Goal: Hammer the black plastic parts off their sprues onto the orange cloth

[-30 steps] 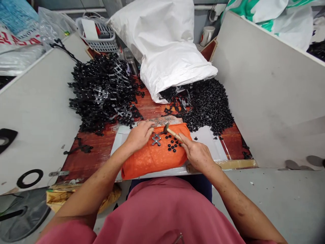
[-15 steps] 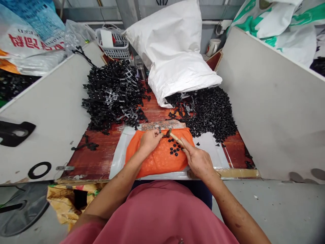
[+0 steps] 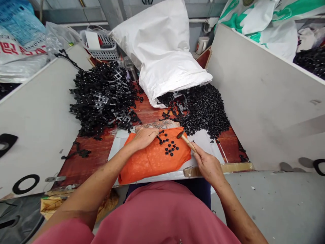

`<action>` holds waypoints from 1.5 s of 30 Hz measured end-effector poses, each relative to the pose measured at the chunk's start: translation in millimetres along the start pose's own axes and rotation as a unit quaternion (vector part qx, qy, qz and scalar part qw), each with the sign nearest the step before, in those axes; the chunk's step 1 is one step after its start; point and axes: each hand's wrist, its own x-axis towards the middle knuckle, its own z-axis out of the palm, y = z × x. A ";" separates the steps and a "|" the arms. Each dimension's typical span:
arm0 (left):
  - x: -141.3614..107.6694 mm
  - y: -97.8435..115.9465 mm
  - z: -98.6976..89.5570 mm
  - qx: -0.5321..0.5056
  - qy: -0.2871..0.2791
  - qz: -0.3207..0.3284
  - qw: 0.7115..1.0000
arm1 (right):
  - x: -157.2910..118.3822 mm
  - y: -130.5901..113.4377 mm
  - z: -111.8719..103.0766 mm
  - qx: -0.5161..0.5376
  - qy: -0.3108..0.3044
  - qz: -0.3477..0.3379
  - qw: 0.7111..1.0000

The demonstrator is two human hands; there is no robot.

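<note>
Left hand (image 3: 146,138) pinches black linkage (image 3: 160,142) over orange cloth (image 3: 149,164); right hand (image 3: 209,166) grips hammer (image 3: 188,141), head clear. Linkage looks part-joined; studs (image 3: 170,151) loose beside it, unjoined parts (image 3: 208,108) heaped beyond.

Caps (image 3: 170,151) on cloth (image 3: 148,164); slab (image 3: 165,124) behind, perhaps partly under cloth

Pale partition panels (image 3: 269,91) flank a reddish-brown wooden table (image 3: 88,156) above a grey floor (image 3: 274,203).
</note>
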 end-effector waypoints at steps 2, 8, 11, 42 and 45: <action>4.9 -0.2 5.8 -0.006 -0.004 0.009 1.000 | -3.0 2.2 5.8 0.008 -0.004 0.013 1.000; 14.2 -5.0 16.5 -0.013 0.015 0.018 1.000 | -3.9 3.0 12.3 0.071 -0.005 0.027 0.997; 16.3 -5.0 19.2 0.001 0.017 0.024 1.000 | -3.4 3.2 12.5 0.083 -0.008 0.029 0.996; 17.8 6.0 10.9 0.027 -0.019 -0.008 0.999 | -1.4 1.6 5.4 0.059 -0.008 0.010 0.998; 20.0 10.0 6.7 0.039 -0.015 -0.011 0.999 | 3.6 -1.6 -2.4 0.016 -0.001 0.000 1.000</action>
